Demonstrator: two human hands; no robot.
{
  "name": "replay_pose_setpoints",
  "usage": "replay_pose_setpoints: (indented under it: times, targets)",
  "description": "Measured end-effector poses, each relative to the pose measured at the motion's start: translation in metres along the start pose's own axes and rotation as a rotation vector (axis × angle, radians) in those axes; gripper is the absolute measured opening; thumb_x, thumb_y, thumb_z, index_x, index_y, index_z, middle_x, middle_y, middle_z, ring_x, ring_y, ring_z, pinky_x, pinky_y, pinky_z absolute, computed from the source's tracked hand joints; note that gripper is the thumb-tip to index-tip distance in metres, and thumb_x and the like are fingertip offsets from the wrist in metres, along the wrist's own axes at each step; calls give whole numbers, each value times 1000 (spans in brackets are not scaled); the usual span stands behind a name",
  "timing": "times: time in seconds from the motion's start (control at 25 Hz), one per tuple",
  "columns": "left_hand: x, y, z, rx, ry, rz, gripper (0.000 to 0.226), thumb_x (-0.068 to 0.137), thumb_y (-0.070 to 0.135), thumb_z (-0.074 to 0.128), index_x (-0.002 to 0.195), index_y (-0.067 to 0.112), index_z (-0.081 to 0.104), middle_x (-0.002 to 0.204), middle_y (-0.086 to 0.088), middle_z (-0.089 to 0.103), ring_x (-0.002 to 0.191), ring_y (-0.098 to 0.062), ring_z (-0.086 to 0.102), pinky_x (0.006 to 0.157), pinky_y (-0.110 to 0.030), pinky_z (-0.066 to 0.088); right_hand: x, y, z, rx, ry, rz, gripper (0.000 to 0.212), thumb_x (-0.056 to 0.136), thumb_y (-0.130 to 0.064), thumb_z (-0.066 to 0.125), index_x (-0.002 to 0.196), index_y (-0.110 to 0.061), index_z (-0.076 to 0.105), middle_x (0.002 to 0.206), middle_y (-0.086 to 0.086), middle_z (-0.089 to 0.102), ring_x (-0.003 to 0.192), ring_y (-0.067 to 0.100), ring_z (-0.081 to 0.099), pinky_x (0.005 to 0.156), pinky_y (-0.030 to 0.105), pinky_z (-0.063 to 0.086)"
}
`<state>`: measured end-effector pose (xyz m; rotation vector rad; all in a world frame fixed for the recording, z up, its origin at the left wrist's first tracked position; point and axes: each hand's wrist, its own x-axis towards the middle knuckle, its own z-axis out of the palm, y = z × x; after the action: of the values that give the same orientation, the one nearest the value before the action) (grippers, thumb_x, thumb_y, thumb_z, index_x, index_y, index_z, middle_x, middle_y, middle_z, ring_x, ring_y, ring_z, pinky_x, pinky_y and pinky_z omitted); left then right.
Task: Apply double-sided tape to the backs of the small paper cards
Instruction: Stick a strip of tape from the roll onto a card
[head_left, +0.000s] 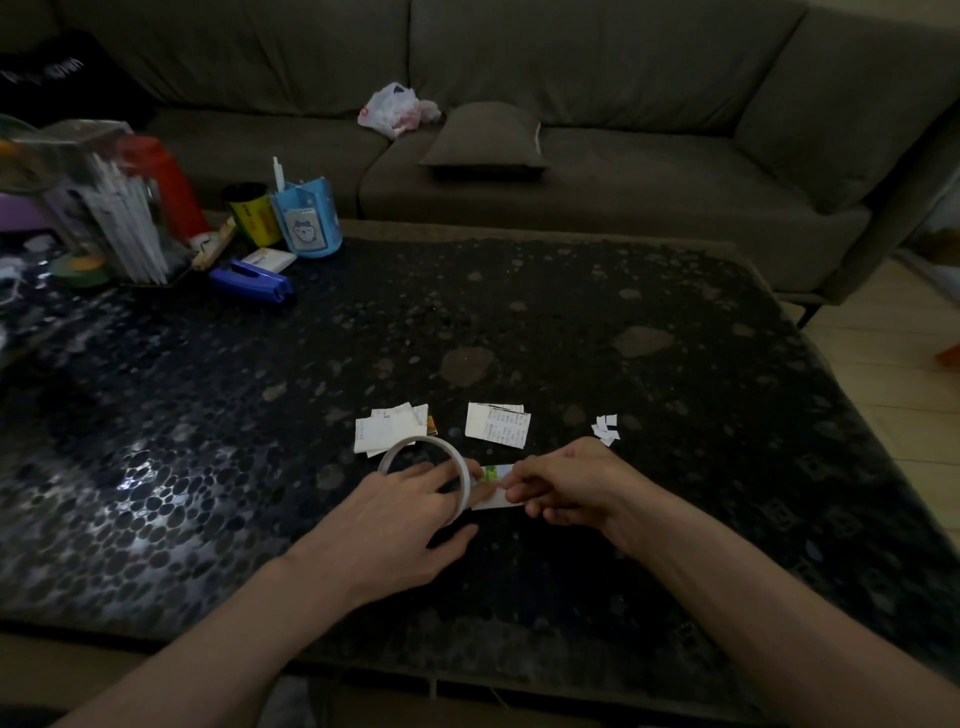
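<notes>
The person's left hand (410, 519) has its fingers hooked over a thin white ring of double-sided tape (464, 480), thumb underneath, so it's gripping the roll just above the dark pebble-patterned table (623, 364). The right hand (566, 483) pinches a small white paper card with a green print (493, 496), right against the roll. Beyond the hands sit two little stacks of white paper cards (387, 431) (497, 423), with tiny white scraps (605, 428) off to the right.

You're sitting in a home living room: a grey sofa (597, 171) with a loose cushion (483, 137) is wrapping round the dark, pebble-patterned coffee table (571, 322) you're facing.
</notes>
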<state>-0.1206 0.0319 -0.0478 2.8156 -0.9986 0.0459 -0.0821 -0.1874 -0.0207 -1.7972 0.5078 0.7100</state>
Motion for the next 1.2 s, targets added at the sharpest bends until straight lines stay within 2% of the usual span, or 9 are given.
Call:
replay_pose_setpoints:
  times: [0.2, 0.36, 0.56, 0.68, 0.84, 1.0, 1.2]
  targets:
    - [1, 1, -1, 12, -10, 5, 58, 100, 57, 28, 150, 33, 46, 159, 13, 38, 137, -12, 51, 94, -36, 56, -4, -2, 0, 33, 4, 29, 17, 99, -18, 68, 97, -7, 80, 81, 5, 81, 66, 11, 78, 52, 17, 56]
    - [0, 1, 0, 4, -1, 9, 59, 100, 57, 28, 154, 36, 41, 160, 13, 37, 138, -12, 49, 97, -36, 56, -6, -2, -1, 82, -6, 56, 16, 98, -16, 69, 98, -3, 78, 82, 9, 81, 72, 16, 80, 53, 20, 59]
    - [0, 0, 2, -26, 18, -13, 59, 102, 57, 33, 159, 41, 33, 162, 15, 35, 139, -11, 48, 96, -34, 56, 0, -1, -11, 152, 138, -35, 14, 96, -18, 74, 96, -5, 77, 77, 8, 80, 69, 15, 79, 55, 22, 60]
    - [0, -1, 3, -45, 21, -16, 58, 102, 58, 37, 158, 44, 32, 161, 18, 33, 139, -9, 46, 99, -32, 54, 2, 6, -10, -48, 97, -175, 8, 90, -24, 81, 92, -17, 79, 76, 1, 79, 63, 5, 74, 56, 18, 55]
    - [0, 0, 2, -92, 48, -40, 58, 98, 66, 42, 153, 50, 38, 156, 21, 38, 137, -6, 47, 99, -29, 50, 6, 11, 2, -377, 203, -340, 13, 87, -31, 84, 88, -26, 72, 72, -4, 75, 49, -2, 65, 51, 13, 49]
    - [0, 1, 1, -87, 47, -48, 68, 92, 76, 31, 154, 50, 37, 158, 21, 37, 139, -6, 45, 100, -28, 48, 4, 10, 3, -426, 213, -380, 19, 84, -39, 86, 88, -29, 71, 74, -6, 75, 52, 1, 68, 54, 17, 52]
    - [0, 1, 1, -83, 46, -42, 65, 94, 74, 36, 155, 49, 36, 158, 20, 36, 139, -7, 45, 99, -30, 50, 4, 12, 4, -455, 240, -390, 20, 83, -43, 85, 89, -31, 69, 77, -6, 74, 56, 4, 70, 60, 22, 60]
